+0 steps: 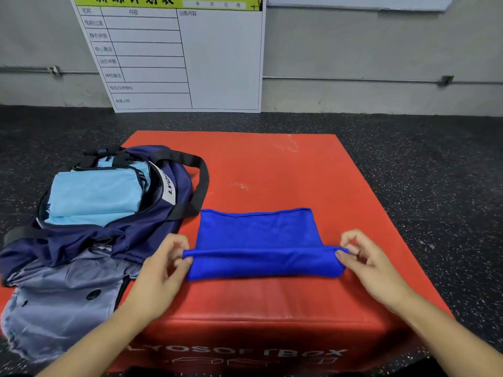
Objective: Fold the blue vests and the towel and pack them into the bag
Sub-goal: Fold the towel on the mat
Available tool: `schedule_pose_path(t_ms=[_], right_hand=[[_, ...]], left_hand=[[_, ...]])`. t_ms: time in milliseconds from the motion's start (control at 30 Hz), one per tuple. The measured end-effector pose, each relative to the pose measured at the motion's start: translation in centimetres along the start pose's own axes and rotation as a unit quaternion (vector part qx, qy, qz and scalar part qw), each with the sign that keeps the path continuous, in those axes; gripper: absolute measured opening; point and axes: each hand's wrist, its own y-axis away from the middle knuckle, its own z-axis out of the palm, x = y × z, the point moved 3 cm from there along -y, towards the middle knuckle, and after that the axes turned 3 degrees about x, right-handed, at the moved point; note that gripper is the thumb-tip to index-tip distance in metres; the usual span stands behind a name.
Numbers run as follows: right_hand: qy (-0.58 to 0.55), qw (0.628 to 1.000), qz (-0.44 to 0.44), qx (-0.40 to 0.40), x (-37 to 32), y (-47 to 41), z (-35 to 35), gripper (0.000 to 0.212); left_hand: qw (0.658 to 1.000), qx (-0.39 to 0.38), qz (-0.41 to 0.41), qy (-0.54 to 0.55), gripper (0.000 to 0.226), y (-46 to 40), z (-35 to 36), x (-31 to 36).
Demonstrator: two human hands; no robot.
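A bright blue towel [258, 235] lies on the red soft box [272, 170], its near part doubled over into a thick fold. My left hand [166, 268] pinches the fold's left end, and my right hand [364, 262] pinches its right end. At the left, the navy bag [152, 229] lies open with folded light blue vests [95, 194] inside it. The bag's grey lining flap spreads toward the near left.
Black bag straps [200, 183] arc over the box's left side. A white schedule board [185, 55] leans on the wall behind. Dark speckled floor [422, 164] surrounds the box, whose near edge drops off just below my wrists.
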Motion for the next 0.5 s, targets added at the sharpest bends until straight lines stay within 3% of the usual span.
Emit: schedule_pose_path(t_ms=[133,200,300,400,500], right_hand=[[-0.070,0.994,0.066,0.053,0.0,-2.6,-0.4,0.030],[-0.087,0.990,0.089,0.071,0.2,-3.8,-0.5,0.035],[-0.088,0.988,0.099,0.080,0.5,-5.8,-0.4,0.029],[-0.022,0.994,0.076,0.074,1.2,-8.3,-0.1,0.034],[0.041,0.995,0.049,0.072,2.5,-11.0,0.3,0.038]], left_hand=[[0.998,0.006,-0.041,0.051,0.012,-3.3,0.3,1.1],[0.997,0.034,-0.046,0.059,0.022,-4.9,0.6,1.2],[0.993,0.061,-0.080,0.069,0.031,-7.0,1.3,0.3],[0.992,0.084,-0.089,0.012,0.032,-9.1,2.1,-0.7],[0.986,0.106,-0.066,-0.112,0.037,-10.8,2.6,-1.9]])
